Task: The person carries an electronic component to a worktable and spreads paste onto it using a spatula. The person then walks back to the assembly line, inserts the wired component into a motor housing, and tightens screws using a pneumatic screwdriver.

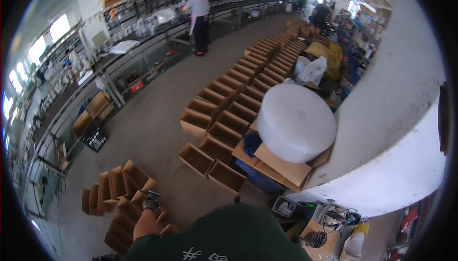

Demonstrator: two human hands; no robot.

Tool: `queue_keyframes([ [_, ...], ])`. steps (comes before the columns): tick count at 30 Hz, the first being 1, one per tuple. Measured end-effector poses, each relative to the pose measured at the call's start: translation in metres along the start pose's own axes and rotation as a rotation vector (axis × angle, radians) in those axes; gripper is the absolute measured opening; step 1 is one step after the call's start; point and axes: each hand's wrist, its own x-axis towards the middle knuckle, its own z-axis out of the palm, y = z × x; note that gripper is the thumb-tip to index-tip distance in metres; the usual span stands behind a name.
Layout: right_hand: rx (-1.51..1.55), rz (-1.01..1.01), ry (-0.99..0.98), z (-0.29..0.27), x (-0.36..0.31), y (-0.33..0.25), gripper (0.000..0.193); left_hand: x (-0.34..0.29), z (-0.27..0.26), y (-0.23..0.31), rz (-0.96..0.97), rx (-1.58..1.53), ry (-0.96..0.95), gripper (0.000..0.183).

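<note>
My left hand [150,203], in a grey glove, reaches down at the lower left onto a cluster of open brown cardboard boxes [125,184] lying on the concrete floor. The glove rests at the rim of one box; whether the fingers grip it is too small to tell. My bare left forearm and dark green shirt [224,234] fill the bottom edge. My right hand is out of sight.
A long double row of open cardboard boxes [238,94] runs up the floor. A big roll of bubble wrap [296,120] sits on flat cardboard beside a white pillar [381,118]. Conveyor racks [143,46] line the left, where a person [199,20] stands; another person [318,17] is farther back.
</note>
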Motion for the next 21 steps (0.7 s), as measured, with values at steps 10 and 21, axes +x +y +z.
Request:
queue_keyframes([
  [10, -0.008, -0.653, -0.124, -0.19, 0.251, -0.153, 0.016, -0.1, -0.218, -0.132, -0.224, -0.914, 0.206, 0.021],
  [21, 0.208, -0.123, -0.372, -0.24, 0.422, -0.382, 0.019, -0.004, -0.143, 0.04, -0.027, -0.75, 0.524, 0.019],
])
